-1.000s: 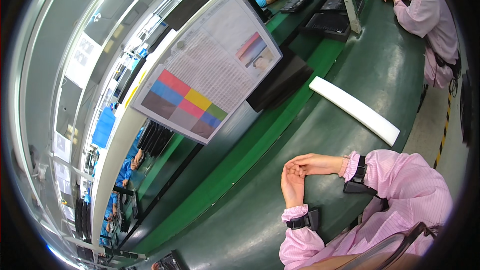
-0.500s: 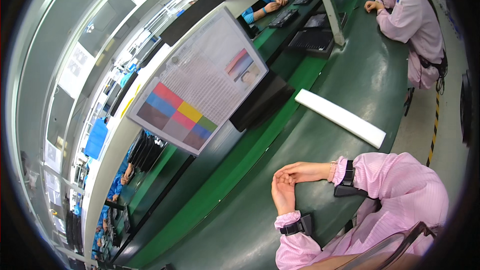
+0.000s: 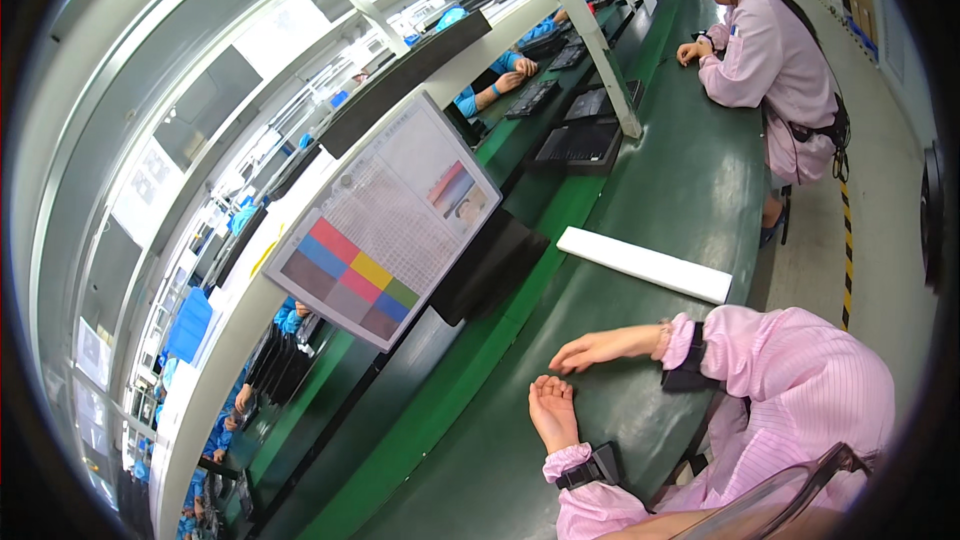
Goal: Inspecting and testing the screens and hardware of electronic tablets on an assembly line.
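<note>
Blurred dark glasses frame [image 3: 800, 488] is cutting across the bottom at five o'clock, covering part of the wearer's pink striped sleeves [image 3: 800, 370], which are running off the lower right. Co-workers in blue are showing mostly as forearms and hands at eleven to twelve o'clock, the rest hiding behind the pale metal frame [image 3: 590, 35]. Small print on the white rectangular chart board with coloured blocks [image 3: 400, 210] is blurring. Black shallow trays [image 3: 578, 145] are sitting at twelve o'clock, contents hard to make out.

Left hand [image 3: 553, 415] is lying palm up on the long smooth green desk [image 3: 480, 460], empty, fingers loosely curling. Right hand [image 3: 605, 347] is pointing toward eight o'clock, fingers narrow and close together, palm side hiding; nothing is showing in its grip. Its fingertips are hovering or resting just beside the left's, hard to tell which.

Long white rectangular bar, foam-like [image 3: 645, 265], is lying on the desk at one o'clock from both hands, near the right, farther from the left, touching neither.
</note>
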Available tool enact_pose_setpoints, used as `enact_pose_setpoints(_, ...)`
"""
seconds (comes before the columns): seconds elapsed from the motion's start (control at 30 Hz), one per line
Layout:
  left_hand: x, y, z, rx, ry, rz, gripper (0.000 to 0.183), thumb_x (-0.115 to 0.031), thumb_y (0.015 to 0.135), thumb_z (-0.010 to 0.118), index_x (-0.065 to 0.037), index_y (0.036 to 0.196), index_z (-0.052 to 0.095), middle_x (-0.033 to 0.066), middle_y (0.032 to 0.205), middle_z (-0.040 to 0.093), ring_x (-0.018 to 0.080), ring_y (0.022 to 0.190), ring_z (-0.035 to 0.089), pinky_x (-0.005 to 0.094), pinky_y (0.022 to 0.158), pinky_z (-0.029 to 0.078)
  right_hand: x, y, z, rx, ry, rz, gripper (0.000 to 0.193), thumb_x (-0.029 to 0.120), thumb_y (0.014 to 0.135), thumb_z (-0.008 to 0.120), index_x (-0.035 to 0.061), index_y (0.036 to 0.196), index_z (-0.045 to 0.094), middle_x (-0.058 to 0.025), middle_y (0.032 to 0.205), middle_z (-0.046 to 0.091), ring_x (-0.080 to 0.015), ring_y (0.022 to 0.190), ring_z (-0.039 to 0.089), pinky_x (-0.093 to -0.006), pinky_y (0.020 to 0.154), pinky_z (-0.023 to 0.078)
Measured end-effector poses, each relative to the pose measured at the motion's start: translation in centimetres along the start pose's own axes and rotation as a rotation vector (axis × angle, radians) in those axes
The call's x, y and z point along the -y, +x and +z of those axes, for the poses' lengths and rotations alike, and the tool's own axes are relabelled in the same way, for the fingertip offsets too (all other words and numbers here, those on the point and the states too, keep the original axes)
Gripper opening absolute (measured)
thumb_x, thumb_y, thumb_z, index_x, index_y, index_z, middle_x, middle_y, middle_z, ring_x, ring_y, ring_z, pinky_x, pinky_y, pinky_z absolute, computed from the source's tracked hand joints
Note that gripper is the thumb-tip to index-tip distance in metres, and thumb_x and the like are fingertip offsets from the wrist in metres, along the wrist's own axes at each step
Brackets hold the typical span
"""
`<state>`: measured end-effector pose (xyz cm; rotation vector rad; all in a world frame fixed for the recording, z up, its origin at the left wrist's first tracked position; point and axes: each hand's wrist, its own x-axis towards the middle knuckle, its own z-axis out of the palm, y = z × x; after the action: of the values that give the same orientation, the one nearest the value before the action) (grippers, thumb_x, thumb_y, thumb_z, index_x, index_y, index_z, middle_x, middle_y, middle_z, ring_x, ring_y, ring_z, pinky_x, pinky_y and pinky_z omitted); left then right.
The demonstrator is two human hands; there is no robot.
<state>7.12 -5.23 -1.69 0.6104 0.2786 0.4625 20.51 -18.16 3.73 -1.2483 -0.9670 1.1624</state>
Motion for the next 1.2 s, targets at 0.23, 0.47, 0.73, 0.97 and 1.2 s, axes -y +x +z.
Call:
enact_pose_setpoints(0.23, -0.1, -0.1, 0.2, 0.018, -0.035, -0.002, 0.023, -0.024, 0.095, 0.042, -0.005, 0.093, 0.053, 0.007, 0.084, 0.057, 0.018, 0.076, 0.052, 0.0316, 0.073, 0.044, -0.6, -8.8, -7.9, -0.342, -1.697, 0.226, 0.054, 0.035, 0.09, 0.048, 0.0106, 0.136, 0.036, -0.0075, 0.149, 0.022, -0.032, 0.138, 0.019, -0.0674, 0.099, 0.023)
enact_pose_setpoints(0.47, -0.4, -0.2, -0.2, 0.011, -0.037, 0.008, 0.023, -0.024, 0.095, 0.042, -0.004, 0.095, 0.052, 0.0072, 0.084, 0.057, 0.0177, 0.076, 0.052, 0.0312, 0.073, 0.044, -1.8, -13.9, -13.2, -0.569, -1.572, 0.462, 0.056, 0.02, 0.085, 0.048, 0.0123, 0.138, 0.034, -0.0015, 0.145, 0.033, -0.0319, 0.136, 0.024, -0.0608, 0.097, 0.031)
enact_pose_setpoints(0.73, -0.1, -0.1, 0.3, 0.019, -0.055, -0.009, 0.022, -0.024, 0.095, 0.043, -0.004, 0.095, 0.053, 0.0075, 0.085, 0.057, 0.0178, 0.076, 0.052, 0.0309, 0.072, 0.045, -0.9, -12.6, -20.6, -0.593, -1.65, 0.729, 0.067, 0.062, 0.08, 0.05, 0.0082, 0.12, 0.055, -0.0065, 0.122, 0.054, -0.0342, 0.118, 0.045, -0.0515, 0.096, 0.033)
enact_pose_setpoints(0.97, -0.3, -0.2, 0.0, -0.021, -0.079, -0.011, 0.022, -0.023, 0.095, 0.043, -0.003, 0.094, 0.053, 0.0077, 0.084, 0.057, 0.0178, 0.075, 0.051, 0.0316, 0.072, 0.045, 6.4, -0.1, -23.8, -0.579, -1.603, 0.633, 0.044, 0.044, 0.083, 0.058, 0.0046, 0.101, 0.063, -0.0161, 0.1, 0.065, -0.0332, 0.092, 0.063, -0.0448, 0.082, 0.047)
enact_pose_setpoints(1.2, -0.2, 0.0, 0.2, -0.014, -0.088, -0.041, 0.024, -0.024, 0.096, 0.041, -0.003, 0.093, 0.053, 0.0077, 0.083, 0.054, 0.0179, 0.076, 0.05, 0.0317, 0.073, 0.043, 3.4, 5.4, -29.0, -0.988, -1.525, 0.382, 0.041, 0.024, 0.075, 0.068, 0.0049, 0.109, 0.056, -0.0139, 0.108, 0.056, -0.0339, 0.093, 0.062, -0.0454, 0.075, 0.051)
